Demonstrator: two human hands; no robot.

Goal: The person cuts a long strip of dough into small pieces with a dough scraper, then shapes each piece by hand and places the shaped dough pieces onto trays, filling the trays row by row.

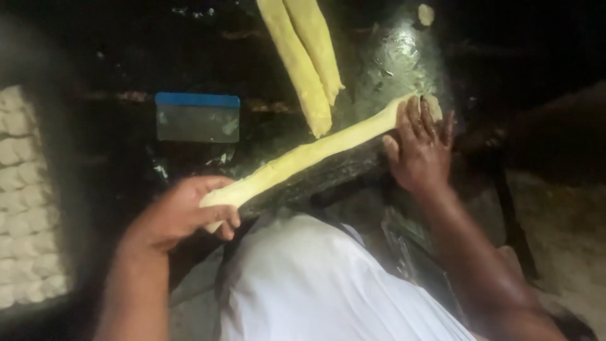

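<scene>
A long yellow rope of dough [315, 151] lies slanted across a dark, shiny work surface [391, 63]. My left hand [183, 215] grips its near, lower end with the fingers curled around it. My right hand [420, 148] lies flat, fingers spread, on the far upper end and presses it against the surface. Two more yellow dough ropes [306, 57] lie side by side behind it, running toward the top edge.
A metal dough scraper with a blue handle [197, 118] sits left of the ropes. A tray of several small pale dough pieces [22, 196] is at the far left. A small dough scrap [427, 14] lies at the top right. My white garment [315, 284] fills the bottom.
</scene>
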